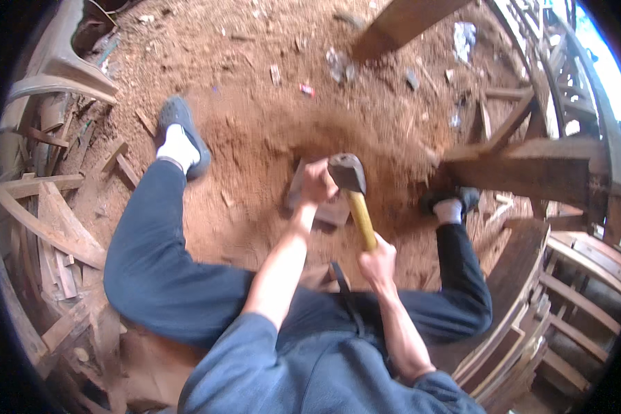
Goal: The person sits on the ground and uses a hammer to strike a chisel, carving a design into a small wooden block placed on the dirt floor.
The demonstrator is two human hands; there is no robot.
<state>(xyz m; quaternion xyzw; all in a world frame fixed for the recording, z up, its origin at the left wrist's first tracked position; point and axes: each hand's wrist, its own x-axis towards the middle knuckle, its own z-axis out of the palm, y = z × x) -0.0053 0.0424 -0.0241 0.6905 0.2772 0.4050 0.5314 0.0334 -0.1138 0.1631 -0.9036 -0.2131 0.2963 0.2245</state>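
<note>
Step (judged): striking work. R hand [378, 262] grip closed round yellow-handled striking tool [360, 212], ctr. frame; L hand [317, 182] grip curled at block [332, 213] on dirt ground [231, 231], ctr.; hold unclear (blur). Next move prob. calls for L fingers clear of tool head [347, 172]. Beam [524, 177] mid-R may limit swing; wood scraps [63, 212] L edge.
</note>
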